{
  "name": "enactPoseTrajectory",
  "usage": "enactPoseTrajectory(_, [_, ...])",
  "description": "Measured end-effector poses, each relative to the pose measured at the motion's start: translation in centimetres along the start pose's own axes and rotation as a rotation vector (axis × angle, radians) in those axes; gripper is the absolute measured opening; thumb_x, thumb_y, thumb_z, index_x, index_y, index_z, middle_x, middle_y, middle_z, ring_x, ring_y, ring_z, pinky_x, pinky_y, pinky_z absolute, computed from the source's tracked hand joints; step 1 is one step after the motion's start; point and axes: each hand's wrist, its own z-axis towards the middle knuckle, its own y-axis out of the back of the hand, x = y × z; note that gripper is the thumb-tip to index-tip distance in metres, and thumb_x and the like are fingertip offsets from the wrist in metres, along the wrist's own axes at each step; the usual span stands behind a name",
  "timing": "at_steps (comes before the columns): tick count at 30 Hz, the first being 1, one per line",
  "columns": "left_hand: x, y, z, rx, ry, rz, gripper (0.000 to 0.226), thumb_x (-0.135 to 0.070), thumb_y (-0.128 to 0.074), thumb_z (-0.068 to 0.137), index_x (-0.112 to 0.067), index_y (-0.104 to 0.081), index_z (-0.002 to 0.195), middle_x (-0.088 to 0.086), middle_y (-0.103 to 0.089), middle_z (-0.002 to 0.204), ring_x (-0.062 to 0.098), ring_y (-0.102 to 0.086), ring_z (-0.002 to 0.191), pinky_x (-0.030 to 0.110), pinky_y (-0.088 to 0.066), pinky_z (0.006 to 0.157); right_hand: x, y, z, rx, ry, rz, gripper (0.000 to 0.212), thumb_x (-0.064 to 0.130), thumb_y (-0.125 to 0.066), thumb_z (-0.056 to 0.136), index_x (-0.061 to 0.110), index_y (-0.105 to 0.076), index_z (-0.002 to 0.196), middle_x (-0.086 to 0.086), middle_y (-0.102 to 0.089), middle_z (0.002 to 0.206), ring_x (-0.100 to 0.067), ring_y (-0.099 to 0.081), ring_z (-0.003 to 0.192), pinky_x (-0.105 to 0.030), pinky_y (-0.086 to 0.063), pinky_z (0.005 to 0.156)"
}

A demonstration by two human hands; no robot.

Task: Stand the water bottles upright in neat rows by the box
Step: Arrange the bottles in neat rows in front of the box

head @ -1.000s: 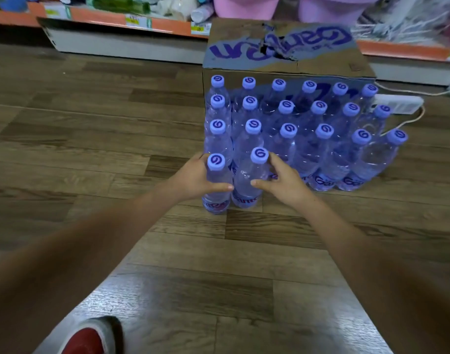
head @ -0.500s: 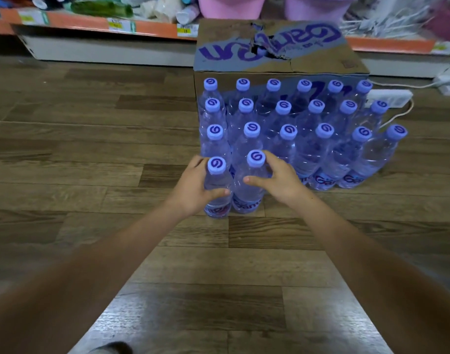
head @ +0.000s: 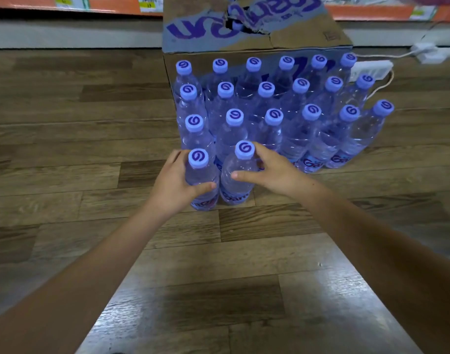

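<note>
Clear plastic water bottles with pale purple screw caps stand upright on the wood-plank floor, packed in three full rows against the front of the brown cardboard box (head: pixel 308 34) with purple lettering; a fourth row is just begun by the two nearest bottles. Full and sealed, each looks fairly heavy for its size, with a thin wall that would likely dent under a hard squeeze and a smooth skin that could slip, so the ribbed shoulder below the cap seems the surest place to grip. Wrapped part-closed around the shoulder of the front left bottle (head: pixel 202 175) is the left hand (head: pixel 175 182), thumb across its near face. Similarly curled on the front right bottle (head: pixel 238 172) is the right hand (head: pixel 272 169), thumb on the body and fingers by the cap. Both bottles appear to rest on the floor, touching each other and the row behind.
</note>
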Motion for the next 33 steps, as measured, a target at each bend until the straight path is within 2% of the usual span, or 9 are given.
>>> enactPoseTrajectory(3, [0.2,-0.1,0.1,0.009,0.048,-0.011,0.068,-0.034,-0.084,0.056,-0.014,-0.055,0.114,-0.009,-0.044,0.104,0.010,-0.050,0.102,0.023,-0.039,0.087,-0.3,-0.1,0.3,-0.059,0.037,-0.073,0.056,0.025,-0.076,0.075,0.026,-0.050,0.124,0.013,-0.058,0.112,-0.005,-0.051,0.105,-0.017,-0.038,0.086])
enactPoseTrajectory(6, [0.3,-0.3,0.4,-0.005,0.090,-0.034,0.080,-0.057,-0.068,0.043,-0.019,-0.055,0.112,-0.008,-0.048,0.104,0.010,-0.051,0.101,0.033,-0.045,0.090,-1.0,-0.1,0.7,-0.069,0.083,-0.116,0.054,0.025,-0.077,0.074,0.026,-0.051,0.122,0.005,-0.061,0.115,-0.011,-0.053,0.107,-0.025,-0.042,0.091])
enactPoseTrajectory(11, [-0.6,0.2,0.9,0.061,0.150,-0.082,0.081,-0.058,-0.068,0.040,-0.022,-0.054,0.111,-0.023,-0.045,0.097,0.008,-0.049,0.101,0.031,-0.043,0.086,-1.4,0.4,1.2,0.007,0.062,-0.108,0.060,0.031,-0.077,0.073,0.035,-0.048,0.125,0.000,-0.060,0.123,-0.018,-0.053,0.118,-0.042,-0.046,0.099])
enactPoseTrajectory(14, [-0.9,0.9,1.3,0.135,0.180,-0.081,0.070,-0.033,-0.085,0.050,-0.017,-0.054,0.110,-0.011,-0.047,0.100,0.015,-0.049,0.105,0.027,-0.039,0.088,-1.2,0.2,0.7,-0.025,0.040,-0.054,0.062,0.026,-0.078,0.072,0.030,-0.050,0.127,0.000,-0.059,0.126,-0.017,-0.053,0.119,-0.044,-0.046,0.100])
enactPoseTrajectory(17, [-1.6,0.8,1.2,0.118,0.249,-0.099,0.061,-0.007,-0.085,0.055,-0.009,-0.055,0.108,0.002,-0.048,0.107,0.019,-0.050,0.104,0.026,-0.039,0.088,-0.8,-0.1,0.8,-0.028,0.014,-0.006,0.060,0.021,-0.077,0.074,0.026,-0.050,0.127,0.002,-0.058,0.128,-0.017,-0.052,0.120,-0.042,-0.044,0.103])
enactPoseTrajectory(23, [-1.1,-0.2,1.2,0.054,0.422,-0.323,0.074,-0.021,-0.083,0.034,-0.026,-0.054,0.102,0.005,-0.056,0.122,0.022,-0.053,0.116,0.042,-0.044,0.102,-1.1,-0.1,0.9,-0.028,0.001,0.105,0.061,0.011,-0.076,0.075,0.024,-0.050,0.129,0.009,-0.055,0.120,-0.014,-0.051,0.119,-0.032,-0.041,0.104])
enactPoseTrajectory(26, [-0.3,-0.9,1.0,0.007,0.409,-0.460,0.071,0.004,-0.081,0.055,-0.016,-0.052,0.117,0.005,-0.059,0.125,0.022,-0.053,0.120,0.040,-0.043,0.104,-1.6,-0.6,1.0,-0.046,0.017,0.114,0.065,0.016,-0.074,0.077,0.026,-0.046,0.134,0.007,-0.053,0.132,-0.012,-0.047,0.124,-0.028,-0.038,0.104])
enactPoseTrajectory(30, [-1.4,-1.3,0.1,-0.028,0.384,-0.508,0.066,0.013,-0.071,0.065,-0.008,-0.049,0.123,-0.004,-0.061,0.108,0.013,-0.059,0.099,0.017,-0.050,0.080,-1.3,-1.4,0.2,-0.074,-0.029,0.053,0.071,0.022,-0.069,0.081,0.026,-0.032,0.142,0.001,-0.047,0.143,-0.019,-0.044,0.131,-0.035,-0.036,0.110])
enactPoseTrajectory(33, [-1.7,-1.6,-0.7,-0.036,0.395,-0.532,0.077,0.008,-0.075,0.057,-0.008,-0.047,0.127,0.003,-0.061,0.114,0.018,-0.058,0.103,0.023,-0.050,0.081,-0.1,-1.2,-1.1,-0.083,-0.045,0.014,0.067,0.025,-0.068,0.083,0.021,-0.035,0.141,0.001,-0.048,0.140,-0.018,-0.045,0.129,-0.027,-0.037,0.104])
